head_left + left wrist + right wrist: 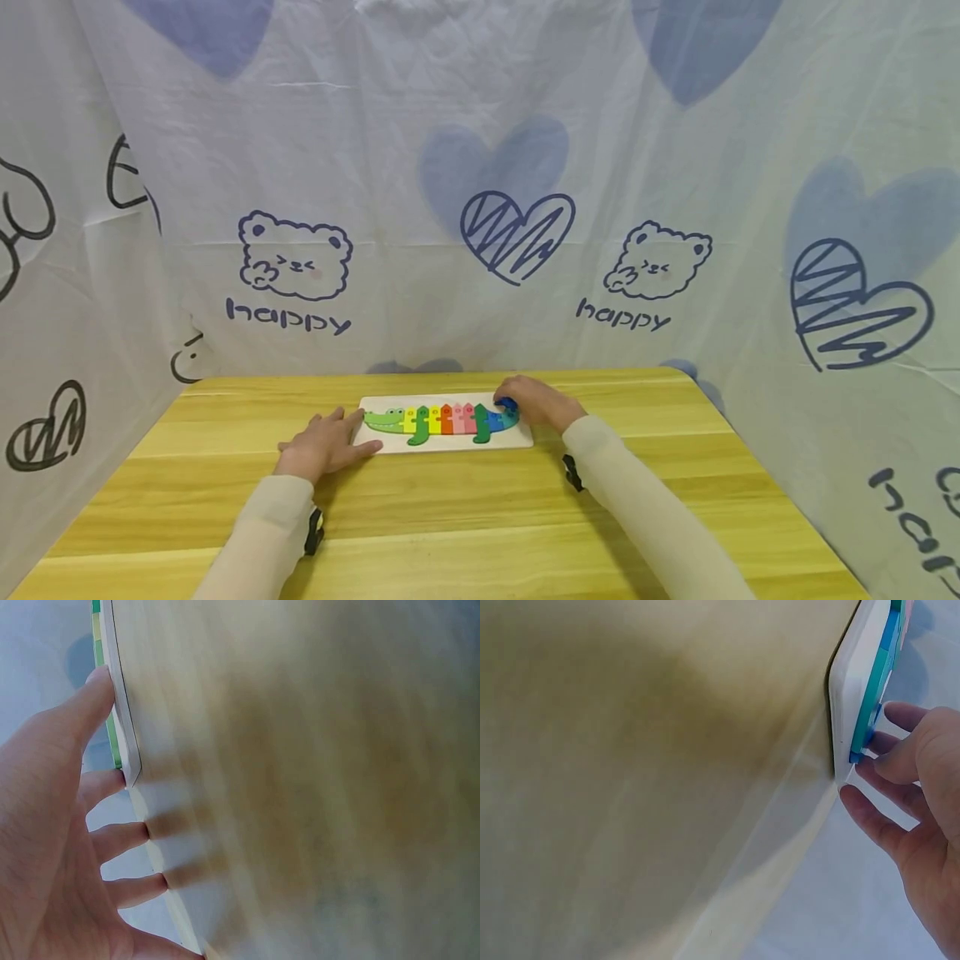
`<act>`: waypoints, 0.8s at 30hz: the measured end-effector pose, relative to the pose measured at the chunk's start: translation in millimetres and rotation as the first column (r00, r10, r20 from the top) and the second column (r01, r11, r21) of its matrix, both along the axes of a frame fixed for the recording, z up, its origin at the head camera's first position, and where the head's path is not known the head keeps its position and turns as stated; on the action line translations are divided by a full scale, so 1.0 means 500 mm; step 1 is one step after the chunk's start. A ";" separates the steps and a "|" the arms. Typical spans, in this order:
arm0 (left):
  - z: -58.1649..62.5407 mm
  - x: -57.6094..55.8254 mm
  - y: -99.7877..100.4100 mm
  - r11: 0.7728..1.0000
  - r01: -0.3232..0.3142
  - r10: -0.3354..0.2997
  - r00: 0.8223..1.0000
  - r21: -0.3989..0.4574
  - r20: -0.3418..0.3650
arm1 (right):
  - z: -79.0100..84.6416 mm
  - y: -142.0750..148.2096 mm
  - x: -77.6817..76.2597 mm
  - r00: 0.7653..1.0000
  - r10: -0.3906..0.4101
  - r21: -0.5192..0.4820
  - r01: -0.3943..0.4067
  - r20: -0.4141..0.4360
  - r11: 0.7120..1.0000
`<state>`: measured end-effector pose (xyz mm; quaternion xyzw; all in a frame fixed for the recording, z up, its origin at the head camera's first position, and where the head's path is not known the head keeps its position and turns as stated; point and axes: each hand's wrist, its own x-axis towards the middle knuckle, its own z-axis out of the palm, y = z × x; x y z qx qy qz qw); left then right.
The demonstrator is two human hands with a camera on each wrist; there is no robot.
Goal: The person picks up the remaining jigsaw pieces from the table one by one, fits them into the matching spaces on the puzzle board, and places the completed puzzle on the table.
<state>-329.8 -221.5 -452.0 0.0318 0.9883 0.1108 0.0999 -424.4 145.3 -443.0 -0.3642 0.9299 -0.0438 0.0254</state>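
Observation:
A wooden crocodile puzzle point(442, 422) lies on a pale board point(450, 446), its interlocking pieces green, yellow, orange, pink and blue. At the board's left end, by the crocodile's head, my left hand point(322, 442) spreads its fingers. Its thumb point(97, 697) touches the board's near edge, and other fingertips rest on the tabletop beyond the corner. My right hand point(536, 402) is at the opposite end, its fingers curled at the dark blue tail piece point(508, 405). In the right wrist view, thumb and fingertips pinch around the blue tail end, partly hiding it.
The board sits near the far edge of a wood-grain table point(450, 525). Behind and beside it hangs a white cloth point(405, 167) printed with hearts, bears and the word "happy". Each wrist wears a black strap device point(313, 532).

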 end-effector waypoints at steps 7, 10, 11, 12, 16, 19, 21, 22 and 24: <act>0.005 0.002 0.003 1.000 -0.005 0.005 1.000 0.008 0.002 | -0.005 0.008 0.000 1.000 -0.005 -0.035 0.005 0.003 0.999; 0.004 0.003 0.003 1.000 -0.003 0.003 1.000 0.013 -0.003 | -0.007 0.014 0.002 1.000 -0.007 -0.062 0.007 -0.003 0.998; 0.003 0.003 0.002 1.000 -0.004 0.004 1.000 0.015 -0.003 | -0.008 0.016 0.003 1.000 -0.006 -0.073 0.006 0.000 0.997; 0.003 0.004 0.002 1.000 -0.003 0.003 1.000 0.015 -0.004 | -0.009 0.018 0.004 1.000 -0.006 -0.085 0.006 0.000 0.996; 0.004 0.004 0.002 1.000 -0.003 0.003 1.000 0.014 -0.006 | -0.010 0.028 0.007 1.000 -0.016 -0.129 0.018 0.018 0.991; 0.006 0.004 0.003 1.000 -0.001 0.001 1.000 0.012 -0.007 | -0.010 0.035 0.009 1.000 -0.012 -0.148 0.014 0.010 0.989; 0.006 0.003 0.003 1.000 0.000 0.000 1.000 0.010 -0.006 | -0.009 0.039 0.012 1.000 -0.013 -0.158 0.013 0.004 0.987; 0.005 0.003 0.003 1.000 0.000 0.000 1.000 0.008 -0.005 | -0.009 0.041 0.014 1.000 -0.017 -0.164 0.018 0.004 0.986; 0.005 0.002 0.003 1.000 0.001 -0.001 1.000 0.008 -0.003 | -0.009 0.044 0.018 0.999 -0.040 -0.172 0.042 0.018 0.984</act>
